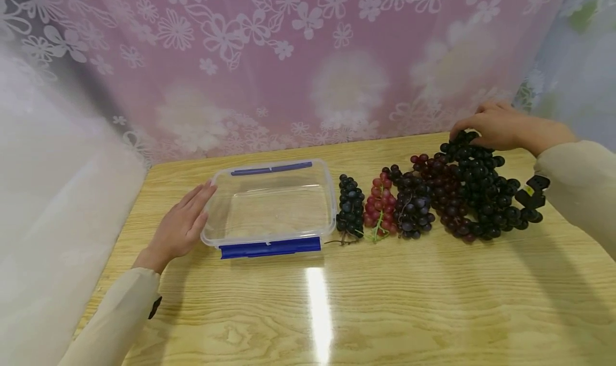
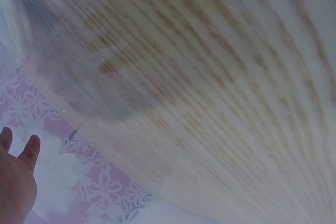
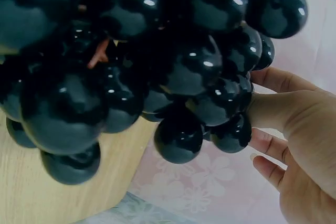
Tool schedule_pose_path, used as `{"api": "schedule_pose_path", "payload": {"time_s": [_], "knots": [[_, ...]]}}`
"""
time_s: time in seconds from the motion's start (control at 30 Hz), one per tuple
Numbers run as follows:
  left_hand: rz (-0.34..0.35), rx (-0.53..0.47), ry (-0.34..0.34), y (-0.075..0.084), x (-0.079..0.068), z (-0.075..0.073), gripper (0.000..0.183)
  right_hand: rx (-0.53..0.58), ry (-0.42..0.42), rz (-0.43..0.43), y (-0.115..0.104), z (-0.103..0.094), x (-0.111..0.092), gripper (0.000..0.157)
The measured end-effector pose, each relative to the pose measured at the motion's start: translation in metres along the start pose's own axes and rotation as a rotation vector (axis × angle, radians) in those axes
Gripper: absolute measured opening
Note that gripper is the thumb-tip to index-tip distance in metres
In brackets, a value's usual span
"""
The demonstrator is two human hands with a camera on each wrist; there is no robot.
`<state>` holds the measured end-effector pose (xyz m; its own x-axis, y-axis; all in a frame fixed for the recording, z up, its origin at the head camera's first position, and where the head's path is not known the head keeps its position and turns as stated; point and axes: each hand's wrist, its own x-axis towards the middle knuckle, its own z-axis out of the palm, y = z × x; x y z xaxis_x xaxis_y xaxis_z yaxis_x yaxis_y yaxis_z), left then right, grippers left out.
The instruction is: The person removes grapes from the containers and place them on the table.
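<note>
At the right end of a row of grapes, my right hand (image 1: 502, 128) grips the top of a large bunch of black grapes (image 1: 481, 176). That bunch (image 3: 184, 66) fills much of the right wrist view, with the hand's fingers partly hidden behind it. A clear plastic container (image 1: 332, 195) with blue side latches lies left of the grapes, and I see nothing inside it. Against its left rim rests my left hand (image 1: 178, 224), its fingers straight. Only the edge of the left hand (image 2: 16, 187) shows in the left wrist view.
Between container and black bunch lie a small dark bunch (image 1: 351, 203), a red bunch (image 1: 380, 205), a purple-black bunch (image 1: 413, 208) and a dark red bunch (image 1: 445, 195). A pink flowered cloth (image 1: 289, 88) hangs behind the wooden table (image 1: 250, 312).
</note>
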<state>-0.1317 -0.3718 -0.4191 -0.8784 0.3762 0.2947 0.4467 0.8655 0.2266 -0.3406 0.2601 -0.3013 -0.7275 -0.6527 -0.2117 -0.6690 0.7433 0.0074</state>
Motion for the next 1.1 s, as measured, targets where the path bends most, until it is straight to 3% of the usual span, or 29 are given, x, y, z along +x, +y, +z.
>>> {"api": "schedule_pose_path", "payload": {"time_s": [0.43,0.63,0.83,1.1], "knots": [[-0.013,0.006,-0.012,0.004,-0.001,-0.003,0.054,0.012,0.038,0.042,0.009,0.002,-0.008,0.029],[-0.011,0.021,-0.017,0.005,-0.002,-0.004,0.054,0.066,0.026,0.007,0.007,0.005,-0.012,0.024],[-0.021,0.022,-0.03,0.009,-0.003,-0.007,0.058,0.164,0.031,0.01,0.002,0.009,-0.017,0.028],[-0.025,0.022,-0.035,0.011,-0.004,-0.008,0.059,0.188,0.019,0.08,0.003,0.017,-0.032,0.036]]}}
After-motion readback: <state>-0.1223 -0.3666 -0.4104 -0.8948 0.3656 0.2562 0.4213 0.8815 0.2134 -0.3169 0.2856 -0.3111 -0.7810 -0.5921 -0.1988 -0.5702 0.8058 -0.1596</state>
